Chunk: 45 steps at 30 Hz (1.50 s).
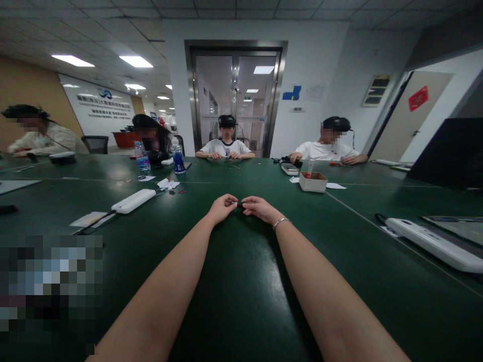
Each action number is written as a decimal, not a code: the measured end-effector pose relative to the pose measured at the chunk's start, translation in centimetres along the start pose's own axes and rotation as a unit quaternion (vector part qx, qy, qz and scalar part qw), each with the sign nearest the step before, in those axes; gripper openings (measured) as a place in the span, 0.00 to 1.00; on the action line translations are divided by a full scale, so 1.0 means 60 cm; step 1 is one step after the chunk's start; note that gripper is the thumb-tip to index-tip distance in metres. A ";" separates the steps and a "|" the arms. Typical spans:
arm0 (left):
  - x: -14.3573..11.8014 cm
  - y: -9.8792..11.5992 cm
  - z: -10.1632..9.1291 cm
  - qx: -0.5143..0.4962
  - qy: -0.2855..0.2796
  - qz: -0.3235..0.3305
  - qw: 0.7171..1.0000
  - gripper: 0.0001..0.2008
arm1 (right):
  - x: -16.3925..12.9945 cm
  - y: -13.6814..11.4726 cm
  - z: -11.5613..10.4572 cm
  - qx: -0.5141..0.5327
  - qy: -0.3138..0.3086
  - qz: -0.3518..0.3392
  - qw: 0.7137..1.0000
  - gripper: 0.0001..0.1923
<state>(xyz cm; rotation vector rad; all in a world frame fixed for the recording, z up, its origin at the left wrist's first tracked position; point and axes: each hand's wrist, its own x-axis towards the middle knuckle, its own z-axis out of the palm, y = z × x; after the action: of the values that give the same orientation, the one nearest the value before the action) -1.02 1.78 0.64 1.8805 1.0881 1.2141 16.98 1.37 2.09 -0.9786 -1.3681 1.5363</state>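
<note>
1. Grip of both hands meets at the middle of the tabletop (241, 281): the left hand (222, 207) and the right hand (258, 207) each pinch one end of a small dark object (239, 204) between thumb and fingertips.
2. What the small dark object is cannot be told; it is tiny and mostly hidden by the fingers. It sits just above the green surface, between the two hands.
3. Both forearms stretch out from the bottom edge, and a thin bracelet (281, 221) circles the right wrist.
4. A white power strip (133, 200) lies to the left of the hands, well apart from them, with papers (88, 219) beside it.
5. A small cardboard box (313, 181) stands beyond the right hand, with something red and white upright in it.
6. A blue-labelled bottle (178, 160) and a clear water bottle (142, 158) stand farther back on the left.
7. Another white power strip (433, 243) lies at the right edge.
8. Four other people sit along the far and left sides, their hands resting on the tabletop.
</note>
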 end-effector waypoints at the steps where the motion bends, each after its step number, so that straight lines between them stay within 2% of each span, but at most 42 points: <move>1: 0.000 0.000 -0.001 -0.016 -0.002 0.001 1.000 0.09 | 0.000 0.000 0.000 0.001 0.002 0.002 1.000 0.07; 6: 0.003 -0.005 -0.003 -0.076 -0.014 -0.004 0.997 0.09 | -0.001 -0.003 0.003 0.007 0.000 0.009 1.000 0.03; 10: 0.004 -0.006 -0.002 -0.086 -0.009 -0.003 0.996 0.10 | -0.001 -0.005 0.006 -0.008 0.004 0.010 1.000 0.11; 17: 0.004 0.003 0.002 -0.114 0.000 0.003 0.993 0.11 | 0.005 -0.002 0.005 -0.034 0.016 0.016 0.999 0.13; 25: 0.003 0.011 0.006 -0.098 0.018 0.007 0.995 0.12 | 0.002 -0.004 0.008 -0.026 0.017 0.012 0.999 0.11; 32: 0.006 0.000 0.007 -0.091 0.028 -0.008 0.995 0.13 | -0.004 -0.010 0.010 -0.011 0.013 0.024 1.000 0.08; 39: 0.004 0.002 0.006 -0.068 0.014 -0.012 0.997 0.12 | -0.006 -0.012 0.013 -0.015 0.019 0.023 0.999 0.07; 45: 0.000 0.008 0.006 -0.098 -0.004 -0.006 0.995 0.15 | -0.003 -0.009 0.011 -0.009 0.013 0.022 1.000 0.09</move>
<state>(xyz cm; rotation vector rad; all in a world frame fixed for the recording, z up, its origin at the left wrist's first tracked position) -0.54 1.55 0.92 1.7264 0.9375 1.2570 16.48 0.99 2.72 -1.0422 -1.3528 1.5407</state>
